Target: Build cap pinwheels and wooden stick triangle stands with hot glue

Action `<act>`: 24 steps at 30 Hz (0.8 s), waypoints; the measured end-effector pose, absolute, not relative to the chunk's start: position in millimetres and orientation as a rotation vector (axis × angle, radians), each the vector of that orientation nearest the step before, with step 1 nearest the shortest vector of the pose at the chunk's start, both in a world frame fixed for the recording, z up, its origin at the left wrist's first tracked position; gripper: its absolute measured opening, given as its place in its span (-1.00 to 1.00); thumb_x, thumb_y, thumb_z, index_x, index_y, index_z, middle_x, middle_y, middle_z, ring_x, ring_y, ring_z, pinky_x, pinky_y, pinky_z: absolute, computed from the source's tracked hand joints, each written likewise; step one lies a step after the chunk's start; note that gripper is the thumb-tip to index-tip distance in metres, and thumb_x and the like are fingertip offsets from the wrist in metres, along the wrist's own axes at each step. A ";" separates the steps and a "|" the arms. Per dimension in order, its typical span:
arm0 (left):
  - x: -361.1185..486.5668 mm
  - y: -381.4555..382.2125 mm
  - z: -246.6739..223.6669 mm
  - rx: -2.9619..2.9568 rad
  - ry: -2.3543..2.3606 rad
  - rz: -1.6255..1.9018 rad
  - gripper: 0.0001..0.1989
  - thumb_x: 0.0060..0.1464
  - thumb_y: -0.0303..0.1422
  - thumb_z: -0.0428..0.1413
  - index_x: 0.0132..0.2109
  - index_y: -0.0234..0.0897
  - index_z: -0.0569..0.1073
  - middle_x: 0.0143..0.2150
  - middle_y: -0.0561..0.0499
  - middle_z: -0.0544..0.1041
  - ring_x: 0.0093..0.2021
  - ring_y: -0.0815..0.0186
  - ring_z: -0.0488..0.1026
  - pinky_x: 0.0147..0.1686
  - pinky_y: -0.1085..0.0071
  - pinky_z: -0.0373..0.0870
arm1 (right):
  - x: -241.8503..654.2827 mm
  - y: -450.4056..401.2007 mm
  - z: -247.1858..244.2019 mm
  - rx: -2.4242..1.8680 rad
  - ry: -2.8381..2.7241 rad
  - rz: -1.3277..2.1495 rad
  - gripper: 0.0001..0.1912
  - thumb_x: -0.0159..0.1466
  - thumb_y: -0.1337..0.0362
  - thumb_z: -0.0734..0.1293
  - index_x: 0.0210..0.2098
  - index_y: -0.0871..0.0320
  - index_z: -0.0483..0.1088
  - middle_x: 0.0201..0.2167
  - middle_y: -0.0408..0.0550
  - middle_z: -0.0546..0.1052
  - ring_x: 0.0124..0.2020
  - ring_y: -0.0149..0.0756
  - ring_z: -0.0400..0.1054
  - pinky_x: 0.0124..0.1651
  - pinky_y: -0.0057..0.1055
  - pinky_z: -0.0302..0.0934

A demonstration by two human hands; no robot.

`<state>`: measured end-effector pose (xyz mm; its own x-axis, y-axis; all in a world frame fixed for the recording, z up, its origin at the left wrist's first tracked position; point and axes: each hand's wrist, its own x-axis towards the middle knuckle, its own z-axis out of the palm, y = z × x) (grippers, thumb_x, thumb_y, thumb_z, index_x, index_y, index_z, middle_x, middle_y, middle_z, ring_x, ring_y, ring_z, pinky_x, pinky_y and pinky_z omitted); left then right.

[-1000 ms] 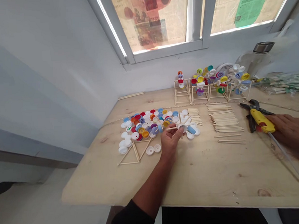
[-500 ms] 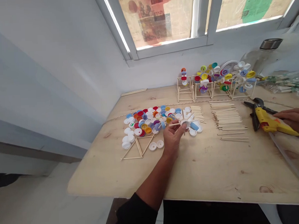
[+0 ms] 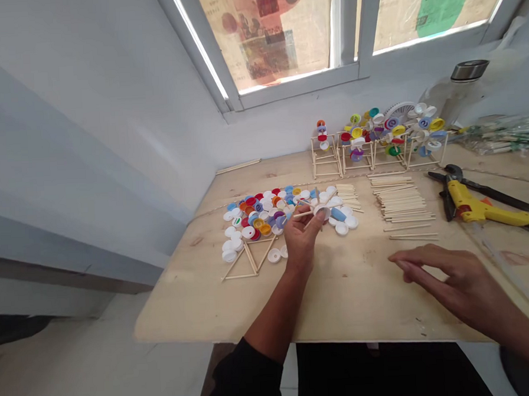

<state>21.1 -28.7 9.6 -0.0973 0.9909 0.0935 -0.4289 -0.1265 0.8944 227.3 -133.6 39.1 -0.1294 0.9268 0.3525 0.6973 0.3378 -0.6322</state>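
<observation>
Between the thumb and fingers of my left hand is a white bottle cap with thin wooden sticks radiating from it like spokes. It is raised over a spread of loose coloured bottle caps. My right hand hovers above the front right of the table, palm down. Its thumb and forefinger tips come together, and I see nothing between them. Beyond it lie a yellow glue gun and a black-handled cutting tool, both apart from the hand.
Rows of wooden sticks lie right of the caps. A stick frame rests at the front left. Finished stick stands with cap wheels line the back wall, near a clear bottle and bagged sticks.
My right hand has left the glue gun, which now lies on the table, and has moved left and nearer to me. My left hand keeps hold of the cap with sticks.
</observation>
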 end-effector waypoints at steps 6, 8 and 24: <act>10.2 -30.3 5.9 0.989 0.899 1.545 -0.65 -0.21 -0.21 0.32 -0.29 -0.30 0.46 -0.41 0.05 0.52 -0.43 0.39 0.47 -0.31 0.43 0.43 | 198.8 -78.9 13.8 -1.635 -1.939 0.351 -0.63 0.32 0.12 0.12 -0.39 0.09 0.49 -0.54 -0.16 0.53 -0.51 -0.35 0.40 -0.45 -0.44 0.14; 8.5 -30.8 3.0 0.969 0.915 1.568 -0.64 -0.22 -0.20 0.33 -0.29 -0.30 0.46 -0.39 0.04 0.53 -0.43 0.40 0.47 -0.32 0.44 0.43 | 196.2 -62.2 5.6 -1.694 -2.016 0.145 -0.66 0.31 0.16 0.12 -0.36 0.10 0.49 -0.46 -0.12 0.56 -0.44 -0.30 0.41 -0.40 -0.41 0.12; 3.8 -32.6 -1.7 0.918 0.968 1.535 -0.66 -0.20 -0.22 0.32 -0.28 -0.28 0.43 -0.41 0.05 0.49 -0.42 0.38 0.45 -0.35 0.42 0.38 | 188.3 -37.5 -30.4 -1.735 -2.149 -0.301 -0.74 0.23 0.26 0.21 -0.12 0.15 0.39 -0.18 0.05 0.52 -0.19 -0.11 0.28 -0.22 -0.27 -0.01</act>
<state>3.8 -32.6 -1.7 -0.1520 0.9861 0.0666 -0.3644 -0.1186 0.9237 188.3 -37.5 -30.4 -0.1805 0.8960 0.4056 0.9730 0.2231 -0.0598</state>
